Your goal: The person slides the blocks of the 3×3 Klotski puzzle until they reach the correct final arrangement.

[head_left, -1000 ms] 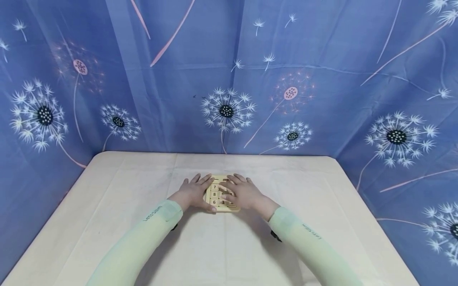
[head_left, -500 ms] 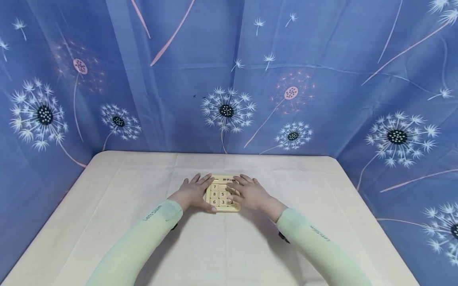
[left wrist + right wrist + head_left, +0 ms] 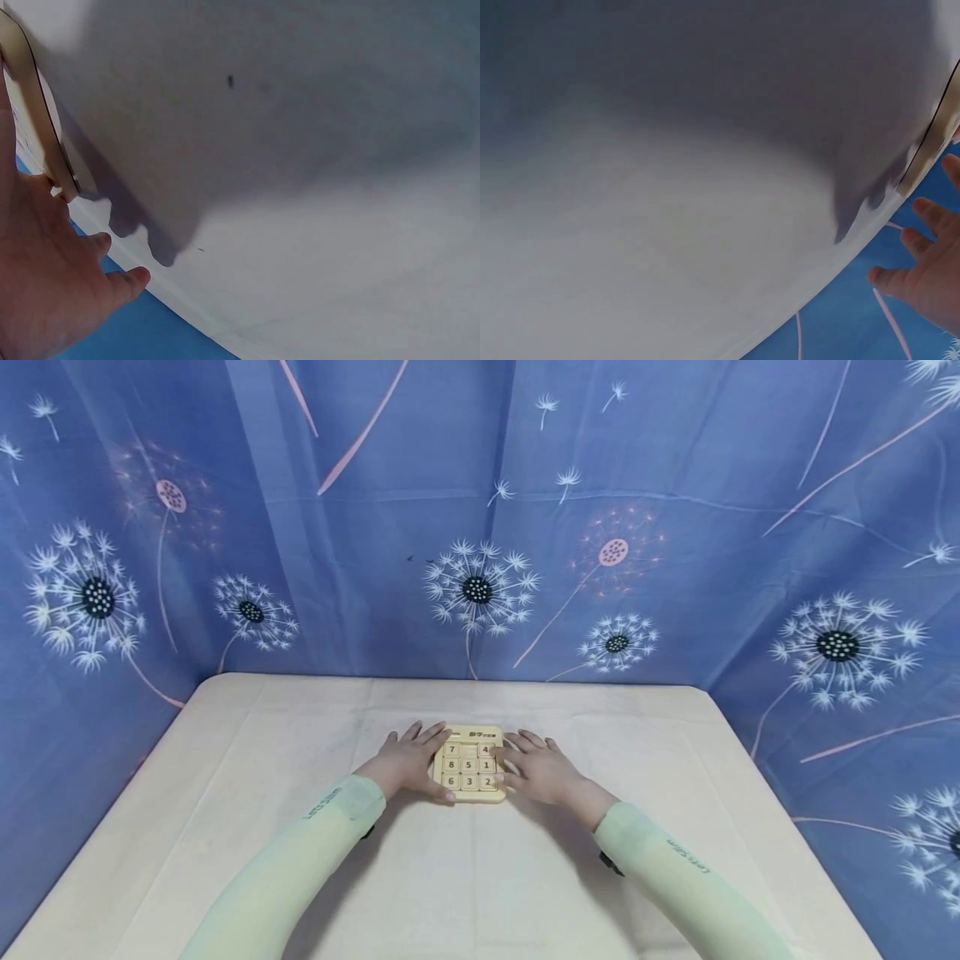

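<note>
A yellow sliding number puzzle lies flat near the middle of the table. Its rows read 7, a gap, 4; then 8, 5, 1; then 6, 3, 2. My left hand holds the left side of the frame, thumb at the lower corner and index finger near the top; the other fingers spread past it. From the right, my right hand reaches in with extended fingers, its index fingertip at the 4 tile and thumb by the 2 tile. Both wrist views catch only the puzzle's side edge.
A pale cloth covers the table. Behind and to both sides hangs a blue curtain with dandelion prints, meeting the table's back edge. Light green sleeves cover both forearms.
My right hand has drawn back to the right off the puzzle, uncovering the gap and the 4, 1 and 2 tiles. My left hand stays at the left side.
</note>
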Action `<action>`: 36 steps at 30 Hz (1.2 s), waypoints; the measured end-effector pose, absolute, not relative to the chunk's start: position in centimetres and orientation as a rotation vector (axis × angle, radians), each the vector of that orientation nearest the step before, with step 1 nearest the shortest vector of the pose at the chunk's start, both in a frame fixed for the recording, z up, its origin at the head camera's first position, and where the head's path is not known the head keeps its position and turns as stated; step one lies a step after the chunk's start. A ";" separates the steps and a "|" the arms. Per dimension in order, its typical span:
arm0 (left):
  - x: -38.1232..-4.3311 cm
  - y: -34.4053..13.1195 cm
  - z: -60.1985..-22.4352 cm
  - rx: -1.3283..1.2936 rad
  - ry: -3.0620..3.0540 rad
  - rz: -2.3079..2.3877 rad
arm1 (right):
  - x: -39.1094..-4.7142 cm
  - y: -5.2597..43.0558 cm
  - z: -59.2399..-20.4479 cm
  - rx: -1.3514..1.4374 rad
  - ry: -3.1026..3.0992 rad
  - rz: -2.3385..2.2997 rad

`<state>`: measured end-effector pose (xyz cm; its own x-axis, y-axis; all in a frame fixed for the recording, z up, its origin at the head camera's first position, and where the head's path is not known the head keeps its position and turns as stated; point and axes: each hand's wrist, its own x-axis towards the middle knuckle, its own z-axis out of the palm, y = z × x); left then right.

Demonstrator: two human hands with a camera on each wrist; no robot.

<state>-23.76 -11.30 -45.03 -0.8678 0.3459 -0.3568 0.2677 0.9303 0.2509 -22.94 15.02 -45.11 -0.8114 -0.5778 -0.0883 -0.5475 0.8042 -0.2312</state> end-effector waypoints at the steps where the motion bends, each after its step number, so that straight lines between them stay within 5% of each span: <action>1: -23.8 -11.3 -45.1 0.443 2.687 0.274 | -22.9 15.1 -45.1 -0.891 2.837 -0.303; 36: -23.8 -11.2 -44.9 0.445 2.688 0.252 | -23.0 14.4 -45.9 -0.860 2.832 -0.298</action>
<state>-23.80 -11.19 -44.89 -0.8684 0.3427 -0.3583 0.2701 0.9330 0.2377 -22.99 14.44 -45.86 -0.8200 -0.5634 -0.1008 -0.5301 0.8140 -0.2376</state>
